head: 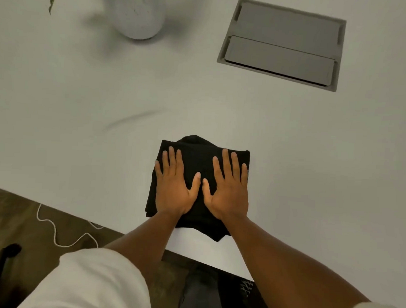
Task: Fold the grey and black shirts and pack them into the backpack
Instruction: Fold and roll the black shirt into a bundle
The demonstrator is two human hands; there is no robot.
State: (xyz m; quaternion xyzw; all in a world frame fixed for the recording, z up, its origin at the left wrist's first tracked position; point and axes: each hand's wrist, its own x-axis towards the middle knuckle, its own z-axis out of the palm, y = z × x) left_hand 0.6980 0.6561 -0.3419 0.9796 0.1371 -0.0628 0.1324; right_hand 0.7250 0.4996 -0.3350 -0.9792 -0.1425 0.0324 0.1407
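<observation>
**Both palms flat on the folded black shirt near the table's front edge**

Your left hand [173,187] and right hand [228,191] lie side by side, fingers straight and slightly spread, pressing down on the folded black cloth shirt [197,158]. Neither hand curls round anything; the thumbs nearly meet at the middle of the bundle. The shirt sits as a compact, roughly square stack at lower centre of the frame, on the pale white table [83,126]. Its near corner reaches close to the table's front edge, which runs diagonally from the left side down toward lower right.

Above the shirt you have a broad stretch of bare tabletop. To its upper left, a faint crease or smear [134,118] marks the surface. In the upper left of the frame stands a round white speckled ceramic planter [140,18] with green leaves, well apart from the shirt. In the upper right, a grey rectangular metal hatch [281,43] is set flush into the table, also well apart.

Below the table edge, at lower left, a thin white cord [54,229] snakes across the dark wood-toned floor [22,216]. Your white sleeves [89,283] fill the bottom corners.
</observation>
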